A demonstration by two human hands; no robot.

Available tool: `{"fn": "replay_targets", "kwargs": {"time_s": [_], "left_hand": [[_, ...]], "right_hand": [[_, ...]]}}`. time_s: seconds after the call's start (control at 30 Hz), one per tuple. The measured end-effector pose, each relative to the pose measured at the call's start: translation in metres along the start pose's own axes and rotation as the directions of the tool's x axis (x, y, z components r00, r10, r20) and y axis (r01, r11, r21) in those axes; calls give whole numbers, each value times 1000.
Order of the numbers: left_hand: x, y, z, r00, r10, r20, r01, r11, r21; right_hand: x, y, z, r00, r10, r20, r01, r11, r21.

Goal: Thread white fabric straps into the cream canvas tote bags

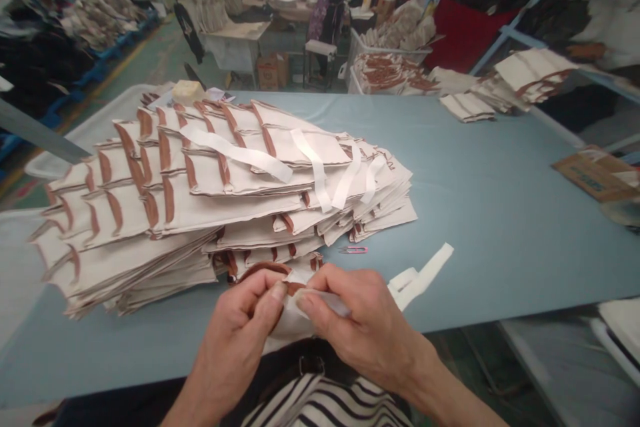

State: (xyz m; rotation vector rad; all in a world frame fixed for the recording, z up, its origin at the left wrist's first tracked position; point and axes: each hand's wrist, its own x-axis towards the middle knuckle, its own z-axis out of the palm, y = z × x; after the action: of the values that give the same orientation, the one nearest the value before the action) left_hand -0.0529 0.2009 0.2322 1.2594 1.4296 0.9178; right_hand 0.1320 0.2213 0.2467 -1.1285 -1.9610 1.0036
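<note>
One cloth piece (290, 328): cream with brown trim, being held between both hands at the near edge of the worktop (495, 213).
Left hand (245, 317): the grip is being pinched, thumb to finger, on the brown trim.
Right hand (357, 313): the grip is being pressed closed on the cloth piece, a pale strip (334, 303) being caught under the thumb.
Pile (225, 210): brown-edged cloth is being stacked beyond the hands, topped by four white strips (313, 170).
Snips (354, 249): being borne on the worktop, near the pile.
</note>
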Motion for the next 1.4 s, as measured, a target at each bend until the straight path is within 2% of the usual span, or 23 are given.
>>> {"fn": "replay_targets", "kwargs": {"time_s": [0.13, 0.2, 0.5, 0.67, 0.83, 1.07, 1.4], "left_hand": [[0, -3, -1, 996, -12, 89, 15, 999, -38], [0, -4, -2, 993, -26, 118, 34, 998, -62], [2, -7, 0, 988, -68, 136, 80, 993, -84], [2, -10, 0, 990, -76, 116, 85, 994, -74], [2, -14, -1, 986, -108, 123, 120, 988, -98], [0, -18, -2, 987, -99, 130, 112, 989, -98], [1, -16, -2, 980, -133, 148, 142, 989, -52]], "right_hand": [[-1, 4, 0, 986, 142, 82, -145, 989, 30], [-3, 6, 0, 982, 167, 85, -170, 985, 36], [-3, 8, 7, 987, 159, -33, -157, 987, 43], [-3, 10, 16, 975, 207, -75, -207, 978, 14], [-2, 12, 21, 962, 266, -61, -266, 964, 0], [-2, 13, 22, 973, 220, -63, -223, 974, -45], [1, 9, 16, 974, 225, 15, -221, 965, -141]]}}
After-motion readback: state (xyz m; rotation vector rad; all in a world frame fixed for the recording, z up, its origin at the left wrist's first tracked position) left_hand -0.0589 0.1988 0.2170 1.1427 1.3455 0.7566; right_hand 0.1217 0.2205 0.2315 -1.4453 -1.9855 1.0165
